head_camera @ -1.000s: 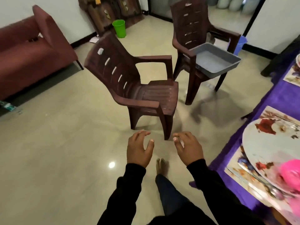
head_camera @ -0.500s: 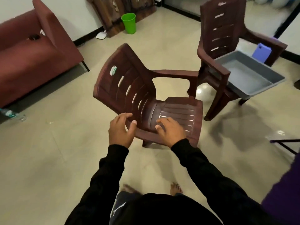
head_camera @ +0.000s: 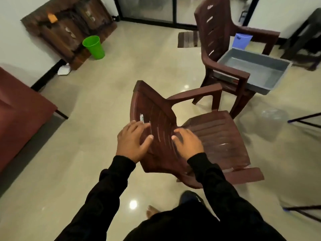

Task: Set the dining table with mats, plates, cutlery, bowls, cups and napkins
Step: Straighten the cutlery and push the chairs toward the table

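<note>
Glossy beige floor tiles (head_camera: pixel 86 119) fill most of the frame, and no dining bench is seen in it. At the centre, the fingers (head_camera: pixel 139 126) of the left hand (head_camera: pixel 132 144) are spread apart and laid over the edge of the backrest of a brown plastic chair (head_camera: pixel 199 136); whether they are already clamped on it cannot be told. The right hand (head_camera: pixel 188 143) is held just beside, its fingers also apart, over the slatted back. Further out, at the upper right, a second chair (head_camera: pixel 218 40) is seen with a grey tray (head_camera: pixel 271 79) resting on its seat; the tray appears empty. A green cup (head_camera: pixel 93 47) stands on the floor at the upper left. Mats, plates, cutlery, bowls and napkins are not visible, so the progress of the setting cannot be judged; probably only the chairs remain to be placed.
</note>
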